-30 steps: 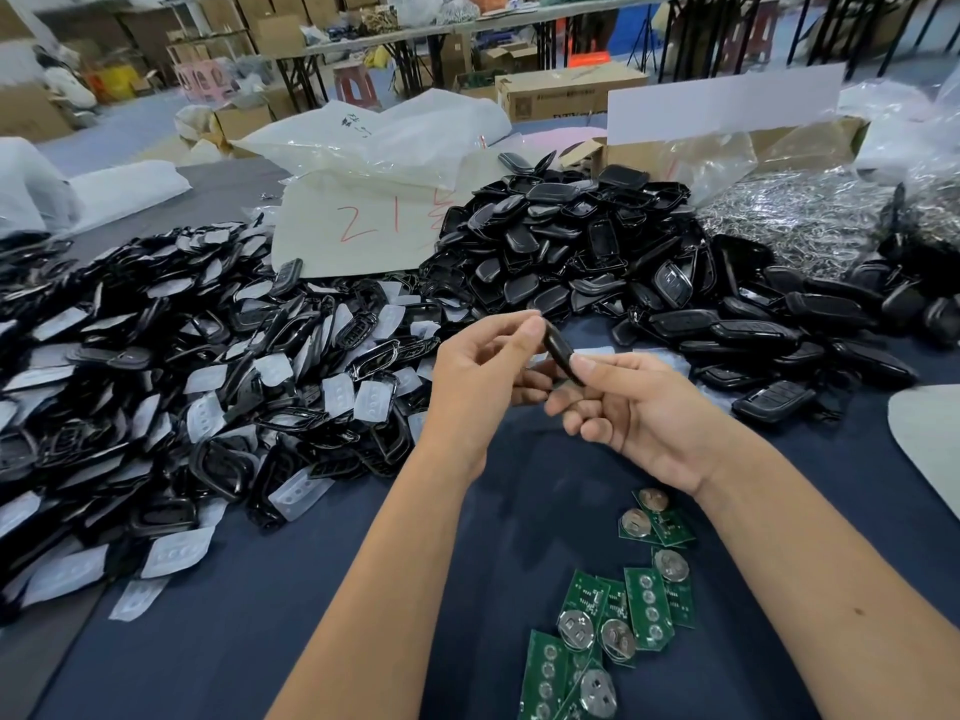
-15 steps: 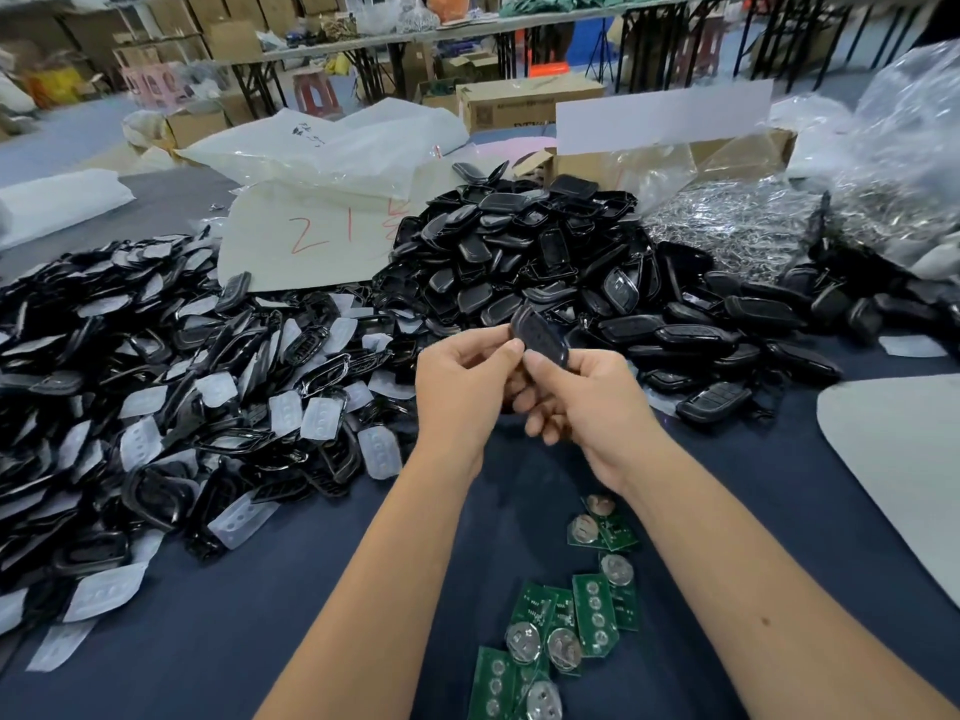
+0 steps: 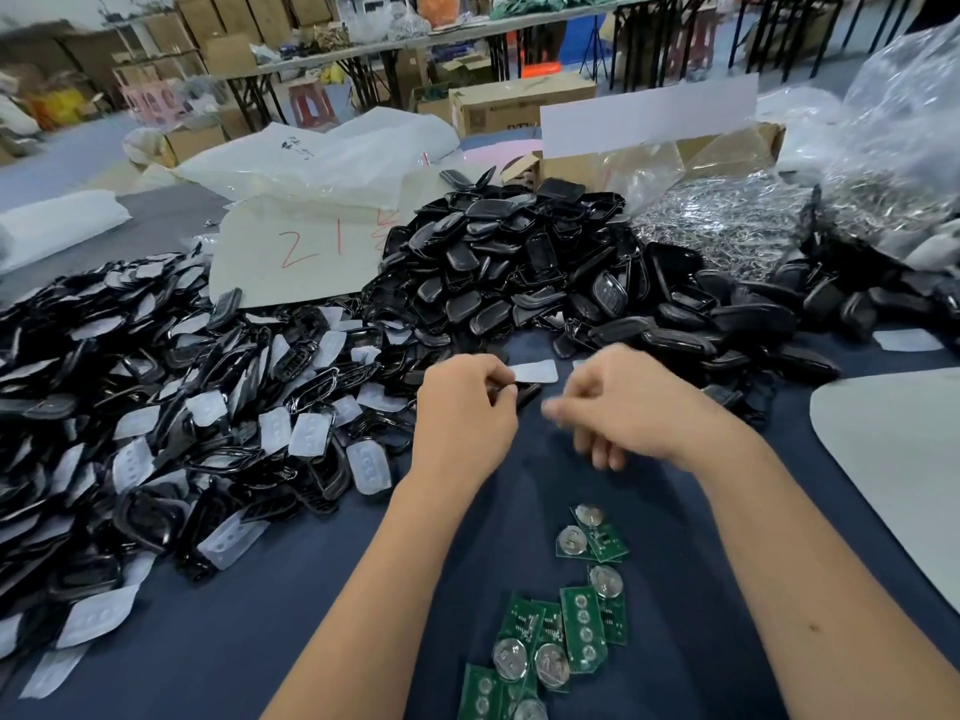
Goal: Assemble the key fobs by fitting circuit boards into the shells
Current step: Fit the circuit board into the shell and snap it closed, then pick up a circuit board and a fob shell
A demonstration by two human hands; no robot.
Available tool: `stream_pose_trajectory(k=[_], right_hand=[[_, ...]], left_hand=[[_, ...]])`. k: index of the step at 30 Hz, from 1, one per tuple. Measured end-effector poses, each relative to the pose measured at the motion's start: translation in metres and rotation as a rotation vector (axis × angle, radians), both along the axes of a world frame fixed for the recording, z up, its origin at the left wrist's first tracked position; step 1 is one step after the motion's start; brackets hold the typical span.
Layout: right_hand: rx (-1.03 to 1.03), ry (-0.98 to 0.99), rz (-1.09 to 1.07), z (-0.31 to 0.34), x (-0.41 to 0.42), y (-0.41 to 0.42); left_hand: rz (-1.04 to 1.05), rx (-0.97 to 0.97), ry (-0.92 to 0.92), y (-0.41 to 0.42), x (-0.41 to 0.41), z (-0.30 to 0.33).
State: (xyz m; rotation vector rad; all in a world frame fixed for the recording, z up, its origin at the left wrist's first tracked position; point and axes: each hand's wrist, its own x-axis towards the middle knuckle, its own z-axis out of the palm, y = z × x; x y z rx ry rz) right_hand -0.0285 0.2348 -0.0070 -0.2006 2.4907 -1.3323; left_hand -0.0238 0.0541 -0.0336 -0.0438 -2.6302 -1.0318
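My left hand pinches a black key fob shell by its edge, low over the dark blue cloth. My right hand is just right of the shell and apart from it, motion-blurred, with fingers loosely curled and nothing visible in them. Several green circuit boards with round coin cells lie on the cloth in front of me, below both hands. A white rubber button pad lies just behind the held shell.
A heap of black shell halves rises behind the hands. Black frames mixed with white pads spread at left. Closed fobs lie at right, with bagged metal parts behind and a white sheet far right.
My right hand has let go of the shell and drawn away to the right. Both hands have dropped lower toward the cloth, and the shell stays in my left hand alone.
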Motion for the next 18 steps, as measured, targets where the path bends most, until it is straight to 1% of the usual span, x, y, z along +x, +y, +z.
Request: stream_pose_trajectory(k=[2, 4, 5, 7, 10, 12, 13, 14, 16, 18], right_hand=[[0.290, -0.134, 0.183, 0.013, 0.008, 0.003], [0.531, -0.226, 0.317, 0.028, 0.017, -0.002], [0.616, -0.241, 0.367, 0.033, 0.021, -0.007], [0.723, -0.219, 0.443, 0.038, 0.028, -0.015], [0.792, -0.185, 0.494, 0.043, 0.033, -0.024], [0.824, -0.124, 0.533, 0.046, 0.034, -0.027], [0.825, -0.087, 0.561, 0.047, 0.035, -0.028], [0.813, -0.065, 0.591, 0.048, 0.037, -0.031], [0.755, -0.062, 0.646, 0.046, 0.040, -0.037], [0.691, -0.075, 0.664, 0.042, 0.039, -0.040]], left_hand=[[0.010, -0.046, 0.055, 0.002, -0.003, 0.002], [0.042, -0.126, 0.111, 0.003, -0.012, 0.005], [0.050, -0.194, 0.129, 0.003, -0.018, 0.007], [0.031, -0.350, 0.108, 0.004, -0.034, 0.011], [-0.037, -0.576, 0.002, 0.002, -0.052, 0.013], [-0.032, -0.644, -0.051, -0.004, -0.060, 0.013], [-0.021, -0.655, -0.062, -0.007, -0.062, 0.014], [0.007, -0.625, -0.057, -0.010, -0.064, 0.014], [0.094, -0.546, -0.069, -0.014, -0.062, 0.018], [0.137, -0.490, -0.076, -0.014, -0.058, 0.021]])
